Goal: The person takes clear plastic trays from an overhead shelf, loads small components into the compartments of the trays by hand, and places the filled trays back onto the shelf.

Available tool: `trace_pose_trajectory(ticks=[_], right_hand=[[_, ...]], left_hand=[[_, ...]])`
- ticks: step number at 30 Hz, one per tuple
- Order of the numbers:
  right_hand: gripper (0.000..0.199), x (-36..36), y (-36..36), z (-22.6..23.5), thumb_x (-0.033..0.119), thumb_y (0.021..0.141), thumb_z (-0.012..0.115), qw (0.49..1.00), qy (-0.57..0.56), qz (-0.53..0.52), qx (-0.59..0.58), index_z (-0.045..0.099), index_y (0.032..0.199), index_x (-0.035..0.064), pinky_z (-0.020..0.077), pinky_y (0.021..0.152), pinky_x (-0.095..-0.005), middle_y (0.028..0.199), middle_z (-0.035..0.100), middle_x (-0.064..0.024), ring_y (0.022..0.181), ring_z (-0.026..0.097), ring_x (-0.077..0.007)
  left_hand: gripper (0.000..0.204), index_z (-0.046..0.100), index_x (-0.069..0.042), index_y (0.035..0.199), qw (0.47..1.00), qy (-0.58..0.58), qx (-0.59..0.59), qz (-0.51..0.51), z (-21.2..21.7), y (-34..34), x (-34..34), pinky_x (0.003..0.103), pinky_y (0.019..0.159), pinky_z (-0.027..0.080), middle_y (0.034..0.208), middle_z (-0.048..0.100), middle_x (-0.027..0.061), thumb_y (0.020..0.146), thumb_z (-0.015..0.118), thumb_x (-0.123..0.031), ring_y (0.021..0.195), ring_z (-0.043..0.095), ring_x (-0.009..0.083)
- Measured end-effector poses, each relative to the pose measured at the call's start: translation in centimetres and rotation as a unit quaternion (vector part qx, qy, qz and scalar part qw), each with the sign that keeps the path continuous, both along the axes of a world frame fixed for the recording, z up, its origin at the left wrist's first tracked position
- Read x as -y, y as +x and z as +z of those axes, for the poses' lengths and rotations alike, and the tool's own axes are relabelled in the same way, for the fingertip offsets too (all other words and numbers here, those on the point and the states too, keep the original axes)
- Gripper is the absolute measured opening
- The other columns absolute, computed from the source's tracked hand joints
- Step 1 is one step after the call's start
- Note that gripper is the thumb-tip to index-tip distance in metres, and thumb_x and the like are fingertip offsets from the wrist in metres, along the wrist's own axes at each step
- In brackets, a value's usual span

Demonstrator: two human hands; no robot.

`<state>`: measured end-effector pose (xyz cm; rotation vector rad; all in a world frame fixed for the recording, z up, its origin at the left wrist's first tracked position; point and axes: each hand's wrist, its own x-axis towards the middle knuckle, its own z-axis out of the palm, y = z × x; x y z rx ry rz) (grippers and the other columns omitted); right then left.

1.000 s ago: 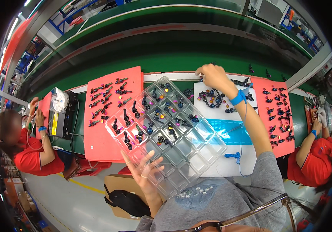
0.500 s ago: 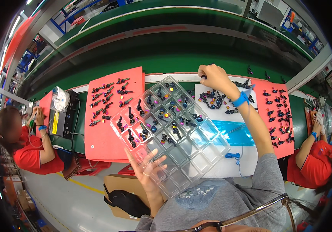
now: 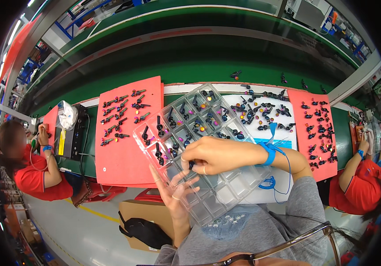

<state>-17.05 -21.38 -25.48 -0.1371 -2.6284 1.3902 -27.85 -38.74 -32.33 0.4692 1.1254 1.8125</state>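
A clear plastic tray (image 3: 239,181) with many square compartments is held tilted in front of my body. My left hand (image 3: 176,197) supports it at the near left edge, its fingers showing through the clear plastic. Small dark earbuds (image 3: 160,125) with shiny purple and orange spots lie in the far and left compartments. My right hand (image 3: 204,155), a blue strap (image 3: 269,155) round its wrist, reaches over the tray's middle. Its fingertips pinch a dark earbud (image 3: 192,164), mostly hidden by the fingers. The near right compartments hold nothing visible.
More earbuds lie on a white mat (image 3: 283,115), on red sheets (image 3: 128,164) at both sides, and along the green belt (image 3: 177,75). A coiled blue cord (image 3: 268,181) hangs near my right arm. Co-workers in red shirts (image 3: 31,184) sit at either side.
My right hand has come from the belt's edge back toward me and now sits over the tray's middle. The tray has shifted slightly. One earbud now lies on the belt near where that hand was.
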Motion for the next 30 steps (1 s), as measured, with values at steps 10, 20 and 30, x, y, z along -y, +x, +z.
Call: trace_pose_trajectory(ticks=[10,20,30], right_hand=[[0.023,-15.7,3.7,-3.9,0.0,0.073,0.057,0.847,0.306,-0.433,0.047,0.069,0.092,0.0055,0.0524,0.074,-0.0383,0.093,0.067,-0.0131,0.084,0.064,-0.0312],[0.023,-21.2,6.1,-10.7,0.0,0.071,0.059,0.829,0.333,-0.436,0.108,0.063,0.093,0.003,0.0505,0.079,-0.0411,0.092,0.063,-0.0159,0.087,0.06,-0.0353],[0.018,-5.3,7.9,1.4,0.004,0.076,0.065,0.968,-0.114,-0.223,0.008,0.06,0.093,0.0004,0.051,0.059,-0.0212,0.077,0.061,-0.0057,0.065,0.062,-0.0079]], left_hand=[[0.095,-0.008,-0.021,0.148,0.999,0.026,0.021,0.005,-0.4,-0.2,0.3,0.038,0.059,0.06,0.108,0.059,0.0215,0.08,0.057,-0.005,0.085,0.066,0.0388],[0.095,-0.008,-0.023,0.148,0.999,0.028,0.033,0.017,-0.5,-0.5,0.8,0.038,0.059,0.06,0.109,0.058,0.0232,0.08,0.057,-0.004,0.085,0.066,0.0393],[0.095,-0.003,-0.019,0.149,0.989,-0.005,-0.01,0.146,-0.5,-0.4,0.4,0.036,0.056,0.058,0.107,0.056,0.0205,0.079,0.061,-0.017,0.083,0.067,0.037]])
